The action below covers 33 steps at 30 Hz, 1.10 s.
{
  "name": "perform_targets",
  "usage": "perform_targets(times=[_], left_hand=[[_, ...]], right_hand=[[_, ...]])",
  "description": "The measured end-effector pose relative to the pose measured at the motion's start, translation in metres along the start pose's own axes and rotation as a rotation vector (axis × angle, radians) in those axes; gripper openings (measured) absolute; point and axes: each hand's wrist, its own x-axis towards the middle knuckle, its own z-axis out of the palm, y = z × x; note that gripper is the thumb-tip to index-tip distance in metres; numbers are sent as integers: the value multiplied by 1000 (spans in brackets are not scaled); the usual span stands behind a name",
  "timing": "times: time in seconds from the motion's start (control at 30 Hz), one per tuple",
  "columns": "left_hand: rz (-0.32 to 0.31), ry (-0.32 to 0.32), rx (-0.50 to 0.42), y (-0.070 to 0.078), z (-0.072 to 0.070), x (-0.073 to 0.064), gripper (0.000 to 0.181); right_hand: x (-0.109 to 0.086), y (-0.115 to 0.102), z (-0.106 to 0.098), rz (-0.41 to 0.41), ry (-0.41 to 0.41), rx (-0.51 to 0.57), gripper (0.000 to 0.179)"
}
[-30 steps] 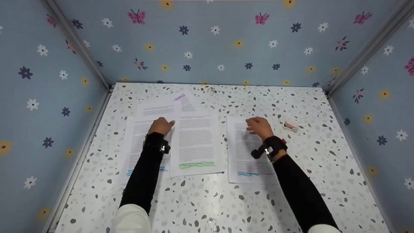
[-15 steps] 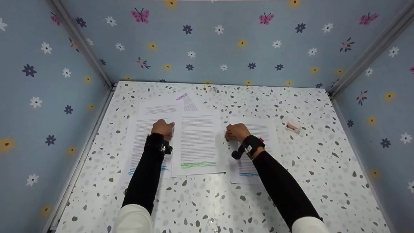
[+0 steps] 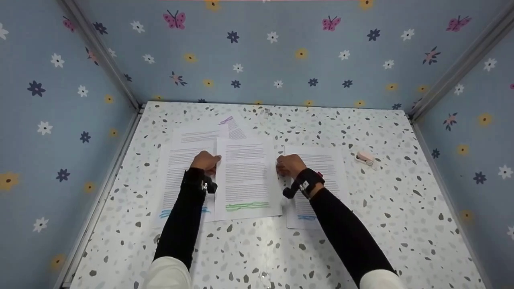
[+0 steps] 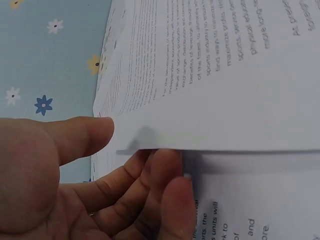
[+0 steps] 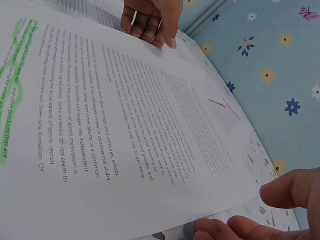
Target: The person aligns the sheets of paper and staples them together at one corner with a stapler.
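Between my two hands lies a printed sheet with green highlighter strokes (image 3: 245, 180) near its bottom. My left hand (image 3: 205, 161) is at its left edge. In the left wrist view the fingers (image 4: 170, 167) reach under that slightly raised edge, while the thumb stays apart above. At the opposite edge is my right hand (image 3: 290, 165), its fingers (image 5: 212, 227) low along the paper's edge and its thumb by the border. Under the left hand are blue-marked pages (image 3: 178, 180). Another blue-marked stack of paper (image 3: 321, 164) lies partly beneath the right hand and forearm.
A small pink stapler (image 3: 365, 158) sits at the right on the speckled table (image 3: 385, 224). Behind the green-marked sheet, a page with a purple mark (image 3: 237, 130) sticks out at an angle. Flower-patterned panels (image 3: 257, 52) enclose the back and sides.
My right hand has moved left from over the right stack to the green-marked sheet's right edge. The left hand has moved slightly right, and the sheet has shifted a little.
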Motion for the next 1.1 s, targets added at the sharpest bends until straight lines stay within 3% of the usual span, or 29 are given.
perform_targets(times=[0.2, 0.37, 0.43, 0.53, 0.87, 1.1], left_hand=[[57, -54, 92, -2, 2, 1, 41], [59, -96, 5, -4, 4, -3, 42], [60, -90, -31, -4, 6, -6, 39], [76, -65, -51, -4, 6, -9, 36], [111, -33, -50, -5, 5, -7, 50], [119, 5, 30, 1, -2, -5, 43]], right_hand=[[-1, 2, 7, -32, -47, -84, 23], [-5, 7, 12, -119, -30, -274, 27], [-5, 10, 14, -151, -15, -346, 19], [-3, 13, 16, -188, 8, -401, 27], [6, 15, 18, -193, 106, -455, 47], [2, 7, 15, -222, 85, -400, 46]])
